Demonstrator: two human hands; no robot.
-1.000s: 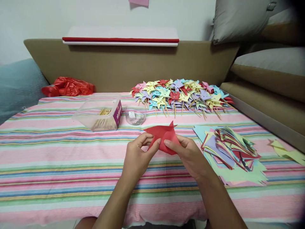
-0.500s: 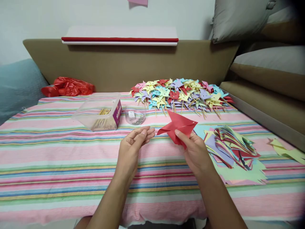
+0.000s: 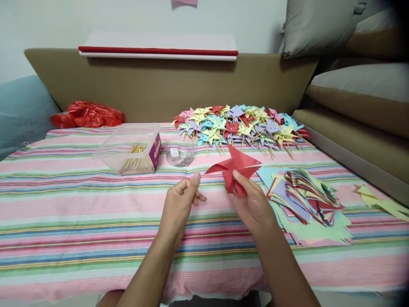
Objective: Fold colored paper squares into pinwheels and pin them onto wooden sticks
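Observation:
My right hand (image 3: 252, 200) is closed on a red paper pinwheel (image 3: 238, 162), its thumb pressing near the middle. One blade is curled in toward the centre; on the right a slit separates flatter points with a small punched hole. To its left, apart from the paper, my left hand (image 3: 183, 198) has its thumb raised against curled fingers. Whether anything small is pinched there cannot be made out. Beyond it stands a round clear dish (image 3: 179, 155) with small metallic pieces, beside a clear plastic box (image 3: 128, 149) of thin wooden sticks.
A heap of finished pinwheels on sticks (image 3: 239, 125) lies at the back. On the right are stacked cut coloured papers (image 3: 306, 196) and loose yellow pieces (image 3: 380, 202). A red plastic bag (image 3: 89, 115) sits back left on the striped cloth (image 3: 105, 230). Cushions (image 3: 358, 89) are piled at the right.
My right thumb has shifted on the pinwheel, and a lower blade now bends in toward the centre. My left hand's thumb has lifted and its fingers have curled more. The view has shifted slightly.

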